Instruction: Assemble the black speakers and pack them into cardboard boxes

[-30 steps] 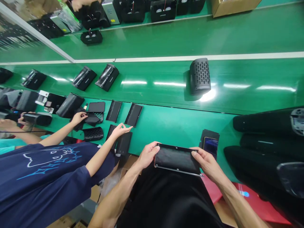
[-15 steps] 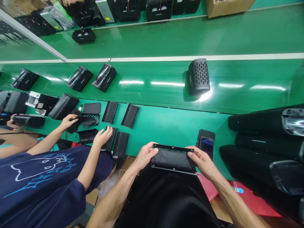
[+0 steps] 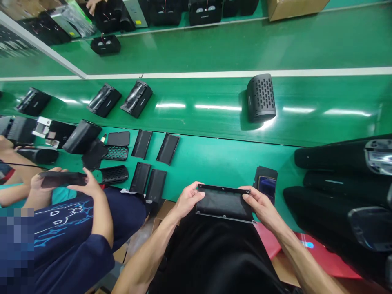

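Observation:
A black rectangular panel (image 3: 225, 203) with small clips along its long edges is held level above my lap. My left hand (image 3: 189, 200) grips its left end, thumb on top. At the right end, my right hand (image 3: 260, 204) pinches it the same way. Beyond my right hand lies a dark phone (image 3: 267, 187) on black sheets. To the left, similar black panels (image 3: 168, 149) rest on the green table (image 3: 211, 159).
A perforated black speaker housing (image 3: 262, 99) and several housings (image 3: 136, 99) sit on the green belt (image 3: 199, 94). Large black cases (image 3: 337, 183) stand at the right. At the left, a co-worker's hands (image 3: 88, 183) hold a dark part. A carton (image 3: 294, 9) is at the top.
The perforated housing and the others on the belt have shifted slightly right. The co-worker's hands have moved left and now hold a dark part. My hands have barely moved.

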Demonstrator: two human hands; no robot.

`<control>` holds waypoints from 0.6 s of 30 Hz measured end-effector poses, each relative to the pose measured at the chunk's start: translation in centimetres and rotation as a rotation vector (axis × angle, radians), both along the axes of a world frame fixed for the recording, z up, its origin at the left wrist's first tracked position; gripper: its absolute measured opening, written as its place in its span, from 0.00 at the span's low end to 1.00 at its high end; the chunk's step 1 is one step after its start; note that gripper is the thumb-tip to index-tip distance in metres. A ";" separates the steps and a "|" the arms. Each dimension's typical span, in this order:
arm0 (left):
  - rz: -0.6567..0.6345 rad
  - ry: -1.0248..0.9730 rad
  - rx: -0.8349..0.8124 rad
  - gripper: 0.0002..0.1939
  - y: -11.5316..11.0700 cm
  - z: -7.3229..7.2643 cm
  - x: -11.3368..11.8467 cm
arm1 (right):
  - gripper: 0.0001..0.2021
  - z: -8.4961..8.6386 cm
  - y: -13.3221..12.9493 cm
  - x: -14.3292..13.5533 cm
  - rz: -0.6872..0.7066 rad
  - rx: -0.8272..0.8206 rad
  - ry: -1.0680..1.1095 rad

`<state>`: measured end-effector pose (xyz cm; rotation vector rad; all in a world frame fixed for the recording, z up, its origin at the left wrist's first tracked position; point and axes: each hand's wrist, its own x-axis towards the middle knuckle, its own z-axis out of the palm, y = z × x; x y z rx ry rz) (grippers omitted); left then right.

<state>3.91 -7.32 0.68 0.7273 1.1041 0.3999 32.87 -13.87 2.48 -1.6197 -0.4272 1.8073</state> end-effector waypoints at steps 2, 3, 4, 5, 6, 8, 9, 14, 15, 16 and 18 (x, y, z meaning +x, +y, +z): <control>0.013 -0.018 -0.011 0.32 0.0 0.0 0.0 | 0.29 -0.1 -0.1 0.1 0.004 -0.004 -0.035; 0.020 -0.030 -0.018 0.32 0.0 0.0 0.1 | 0.29 -0.2 -0.2 0.1 0.000 -0.003 -0.046; 0.027 -0.042 -0.026 0.33 0.0 0.1 0.1 | 0.28 -0.3 -0.2 0.2 -0.006 0.001 -0.047; 0.034 -0.050 -0.033 0.33 0.1 0.1 0.2 | 0.28 -0.4 -0.3 0.2 -0.017 0.007 -0.041; 0.039 -0.057 -0.042 0.33 0.1 0.2 0.2 | 0.27 -0.5 -0.4 0.2 -0.028 0.013 -0.032; 0.047 -0.072 -0.057 0.33 0.3 0.5 0.4 | 0.26 -0.6 -0.5 0.3 -0.040 0.023 -0.017; 0.051 -0.083 -0.065 0.33 0.4 0.7 0.5 | 0.25 -0.6 -0.5 0.3 -0.043 0.026 -0.015; 0.081 -0.137 -0.127 0.33 1.1 1.7 1.1 | 0.26 -0.5 -0.2 0.4 -0.069 0.024 -0.006; 0.084 -0.142 -0.142 0.34 1.2 1.9 1.1 | 0.27 -0.5 -0.1 0.5 -0.067 0.025 -0.013; 0.086 -0.146 -0.155 0.34 1.2 2.0 1.2 | 0.28 -0.5 0.0 0.5 -0.062 0.026 -0.024; 0.095 -0.151 -0.175 0.35 1.4 2.1 1.2 | 0.30 -0.3 0.2 0.6 -0.039 0.026 -0.049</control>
